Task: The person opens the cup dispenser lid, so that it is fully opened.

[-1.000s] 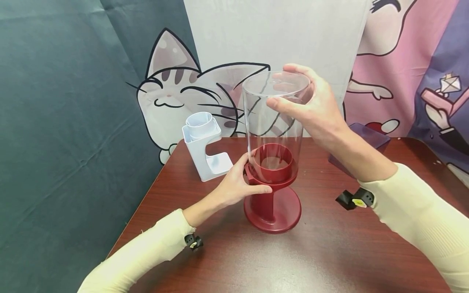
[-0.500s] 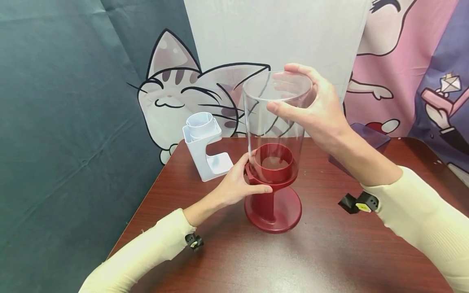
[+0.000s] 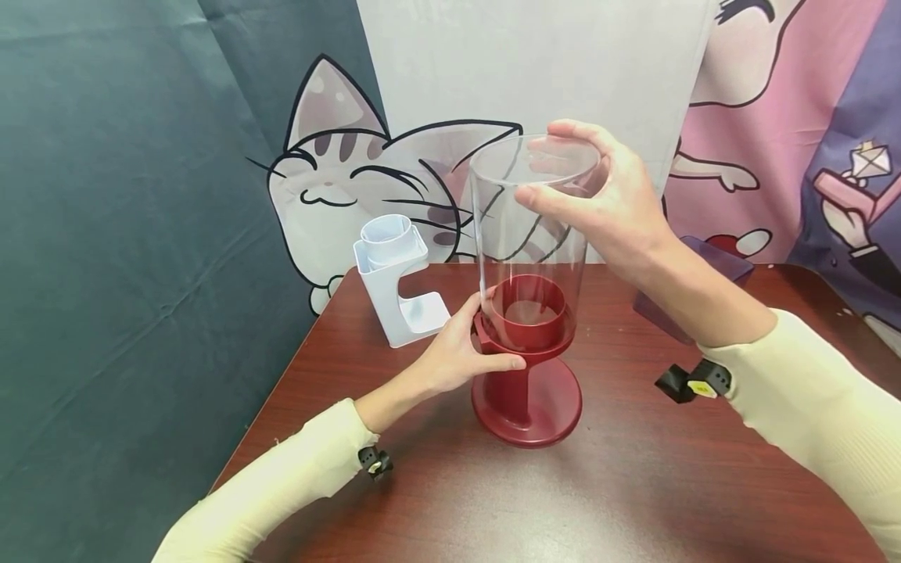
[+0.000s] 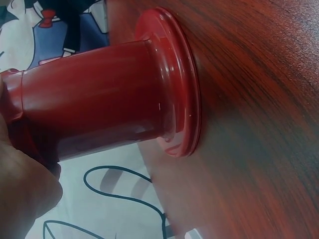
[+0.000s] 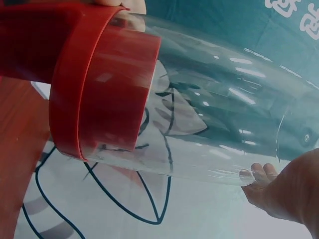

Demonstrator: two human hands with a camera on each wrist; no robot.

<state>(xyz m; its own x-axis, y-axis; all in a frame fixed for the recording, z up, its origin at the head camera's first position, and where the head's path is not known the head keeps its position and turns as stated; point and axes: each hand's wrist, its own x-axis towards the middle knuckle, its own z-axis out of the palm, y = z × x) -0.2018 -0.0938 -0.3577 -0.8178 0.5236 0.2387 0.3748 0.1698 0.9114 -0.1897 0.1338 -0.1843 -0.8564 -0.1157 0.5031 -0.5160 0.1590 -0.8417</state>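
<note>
A tall clear cylinder (image 3: 517,234) stands upright with its lower end at the collar of a red stand (image 3: 510,399). Inside its bottom shows a red inner ring (image 3: 531,332). My left hand (image 3: 454,356) grips the collar, thumb along the front, fingers behind it and partly hidden. Up at the cylinder's open top, my right hand (image 3: 622,203) holds the wall just below the rim, thumb in front and fingers at the far side. The right wrist view shows the red collar (image 5: 70,94) around the cylinder's end. In the left wrist view the stand's round foot (image 4: 179,84) rests on the table.
Behind my left hand stands a white holder (image 3: 383,301) with a round white cup (image 3: 387,238) in its top. A dark purple box (image 3: 718,258) sits partly behind my right forearm. The brown table (image 3: 422,493) ends at the patterned curtain.
Both hands keep their holds and the cylinder stays at the collar. My right forearm has shifted very slightly to the right, and the whole head view has moved a little.
</note>
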